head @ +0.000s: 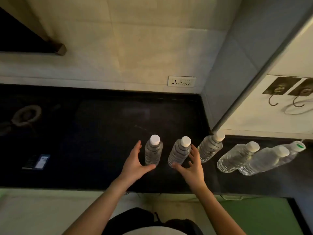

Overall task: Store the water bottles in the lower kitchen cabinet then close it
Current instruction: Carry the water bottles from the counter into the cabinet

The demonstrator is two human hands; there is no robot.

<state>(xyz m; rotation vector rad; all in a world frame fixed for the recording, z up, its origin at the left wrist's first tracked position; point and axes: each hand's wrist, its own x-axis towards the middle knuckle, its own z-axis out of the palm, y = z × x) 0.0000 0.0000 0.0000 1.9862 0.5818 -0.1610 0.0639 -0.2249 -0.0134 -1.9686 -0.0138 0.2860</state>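
Head view: six water bottles [209,150] stand in a row on the black countertop [101,133], right of centre

Look full, so weighty; thin ribbed plastic likely gives and slips, so grip mid-body. Left hand [135,163] cupped wide beside left bottle [153,153]; right hand [193,167] fingers spread round second bottle [179,154], neither closed yet

No legible text. On countertop [101,133], dark packet [36,162] carries pale blue-white label, print too small to read. Green mark on rightmost bottle [296,147], no letters discernible.
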